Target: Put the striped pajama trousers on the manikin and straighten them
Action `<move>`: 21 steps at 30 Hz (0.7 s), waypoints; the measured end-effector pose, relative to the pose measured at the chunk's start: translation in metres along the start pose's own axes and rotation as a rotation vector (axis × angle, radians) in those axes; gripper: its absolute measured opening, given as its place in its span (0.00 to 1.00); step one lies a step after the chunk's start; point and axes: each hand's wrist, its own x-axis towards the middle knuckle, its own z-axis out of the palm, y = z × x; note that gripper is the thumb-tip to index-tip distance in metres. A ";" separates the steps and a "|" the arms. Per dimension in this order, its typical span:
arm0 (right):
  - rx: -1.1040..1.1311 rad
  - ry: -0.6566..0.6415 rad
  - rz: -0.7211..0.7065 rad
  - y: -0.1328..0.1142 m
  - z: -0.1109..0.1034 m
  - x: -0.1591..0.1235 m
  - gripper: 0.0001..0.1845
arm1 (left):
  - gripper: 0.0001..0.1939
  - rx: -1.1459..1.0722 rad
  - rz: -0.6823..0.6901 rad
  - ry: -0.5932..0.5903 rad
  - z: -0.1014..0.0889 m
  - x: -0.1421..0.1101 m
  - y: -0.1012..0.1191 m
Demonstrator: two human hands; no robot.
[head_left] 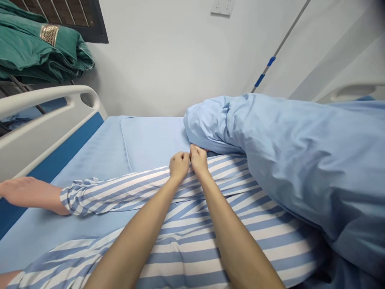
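Note:
My left hand (179,165) is closed at the far edge of the striped pajama trousers (114,192), around the knee or thigh of the far leg. Right beside it, my right hand (198,159) is also closed on the trouser cloth, its fingertips partly hidden. Both forearms reach across the nearer striped leg. The trousers are on a figure lying on the bed, whose bare foot (25,192) points left. A light blue quilt (288,140) is bunched over the upper body, its fold close to my right hand.
A pale blue sheet (156,138) covers the bed. The bed's white and blue end board (45,96) stands at the left, with green folded cloth (39,48) behind it. A thin pole (281,42) leans by the white wall, which has a socket plate (222,7).

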 end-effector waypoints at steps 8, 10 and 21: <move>-0.348 -0.023 -0.029 0.009 -0.022 0.011 0.19 | 0.14 -0.249 -0.034 0.072 0.008 0.012 0.006; -0.319 -0.013 -0.026 0.014 -0.027 0.019 0.19 | 0.14 -0.246 -0.004 -0.003 0.018 0.014 0.017; -0.442 0.218 -0.016 0.005 -0.055 0.024 0.27 | 0.14 -0.247 -0.052 -0.156 0.051 0.011 0.037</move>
